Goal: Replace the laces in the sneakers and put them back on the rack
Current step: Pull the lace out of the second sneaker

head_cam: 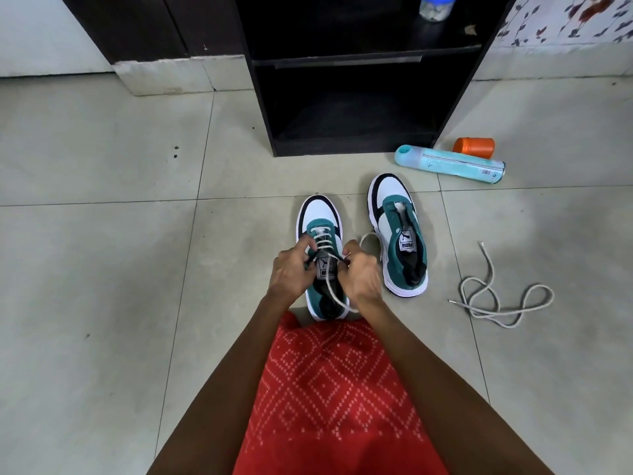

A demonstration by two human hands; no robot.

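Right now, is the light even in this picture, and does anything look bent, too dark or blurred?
Head view: soft, even light, only faint shadows beside the unlaced sneaker; the inside of the rack is nearly black, detail lost; the wide lens bows the floor tile lines; left hand, right hand and the lace on the half-laced sneaker look sharp.

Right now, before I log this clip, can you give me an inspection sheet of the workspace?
surface: tiled floor, few dark specks.
job's things: near sneaker part laced; far sneaker unlaced; spare lace loose on floor; dark rack behind.
clutter: teal bottle lying down, orange cup beside it, jar on rack shelf.
grips: left hand holds near sneaker; right hand pinches threaded lace.
cables: nothing seen.
surroundings: floral wall at right; red patterned garment.
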